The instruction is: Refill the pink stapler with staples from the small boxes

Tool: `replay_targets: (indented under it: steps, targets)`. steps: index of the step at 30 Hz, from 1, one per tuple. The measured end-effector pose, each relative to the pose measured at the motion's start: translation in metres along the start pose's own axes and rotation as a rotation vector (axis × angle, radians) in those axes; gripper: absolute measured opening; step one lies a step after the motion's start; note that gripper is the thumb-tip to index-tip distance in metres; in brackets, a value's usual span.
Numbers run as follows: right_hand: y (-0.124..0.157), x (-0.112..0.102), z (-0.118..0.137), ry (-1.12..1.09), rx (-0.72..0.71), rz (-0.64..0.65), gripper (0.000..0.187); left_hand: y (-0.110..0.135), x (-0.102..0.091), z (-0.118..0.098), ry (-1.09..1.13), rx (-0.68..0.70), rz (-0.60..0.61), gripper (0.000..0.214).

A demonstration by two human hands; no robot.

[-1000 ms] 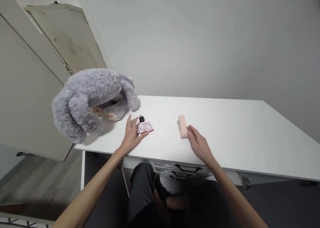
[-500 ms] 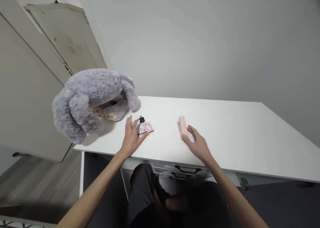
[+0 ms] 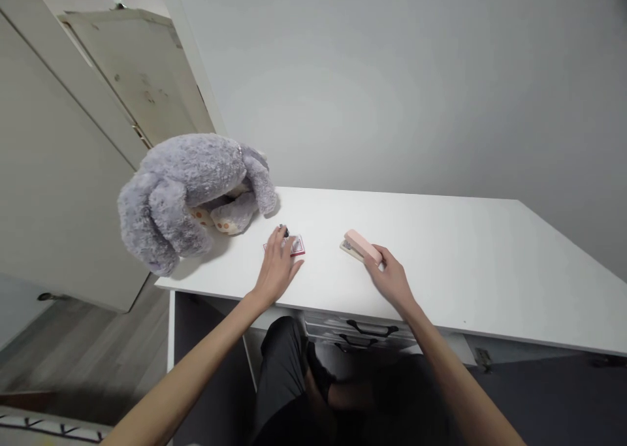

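Here we are at our right hand point(image 3: 390, 276), its thumb and fingers closed narrowly around the near end of a pink stapler point(image 3: 363, 245). That's our whole hold on it: one end pinched, the rest of the body reaching out past the fingertips. And look at the line of it! From the grip, the long axis runs away from us and off to the left, the far tip aimed past our other hand rather than straight at it. The pale base shows along the left side, below the pink top arm; whether it rests flat or is slightly raised, we can't tell.

Out to the left of that grip, across a stretch of white tabletop point(image 3: 323, 217), comes our left hand point(image 3: 275, 270), thumb well away from loosely spread fingers, palm down over the red-and-white boxes point(image 3: 298, 247). Touching or just above? The fingers hide it from us. A small black object point(image 3: 285, 232) peeks out beyond those fingertips. So our right hand has the stapler, and our left is nearest the boxes. Farther out, beyond the left hand, slumps a fluffy lavender-grey plush toy point(image 3: 196, 172).
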State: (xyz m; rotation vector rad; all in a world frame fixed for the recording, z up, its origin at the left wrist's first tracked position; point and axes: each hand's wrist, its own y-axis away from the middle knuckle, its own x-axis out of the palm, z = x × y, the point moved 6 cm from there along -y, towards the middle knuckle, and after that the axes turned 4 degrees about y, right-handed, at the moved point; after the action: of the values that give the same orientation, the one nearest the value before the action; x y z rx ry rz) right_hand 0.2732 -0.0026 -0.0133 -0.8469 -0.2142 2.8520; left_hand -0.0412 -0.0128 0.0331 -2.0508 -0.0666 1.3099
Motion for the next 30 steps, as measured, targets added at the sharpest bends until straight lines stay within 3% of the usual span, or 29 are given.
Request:
replay_targets:
  steps: [3, 6, 8, 12, 17, 24, 30]
  targets:
    - [-0.001, 0.000, -0.003, -0.037, -0.016, 0.039, 0.051, -0.003, 0.012, -0.027, 0.085, 0.101, 0.076, 0.050]
    - [0.000, 0.001, 0.001, -0.110, -0.079, 0.124, 0.050, -0.008, 0.031, -0.049, 0.216, 0.106, 0.143, 0.051]
    - [0.003, 0.002, 0.004, -0.144, -0.114, 0.187, 0.048, -0.012, 0.046, -0.060, 0.344, 0.036, 0.178, 0.051]
    - [0.006, 0.004, 0.009, -0.147, -0.105, 0.221, 0.047, -0.022, 0.067, -0.074, 0.569, -0.167, 0.201, 0.033]
    - [0.007, 0.006, 0.011, -0.159, -0.053, 0.220, 0.049, -0.028, 0.067, -0.079, 0.566, -0.270, 0.166, 0.034]
    - [0.010, 0.001, 0.020, -0.217, -0.075, 0.326, 0.043, -0.026, 0.066, -0.079, 0.568, -0.268, 0.208, 0.033]
    - [0.007, -0.005, 0.018, -0.294, -0.065, 0.280, 0.046, -0.029, 0.071, -0.091, 0.623, -0.312, 0.160, 0.026]
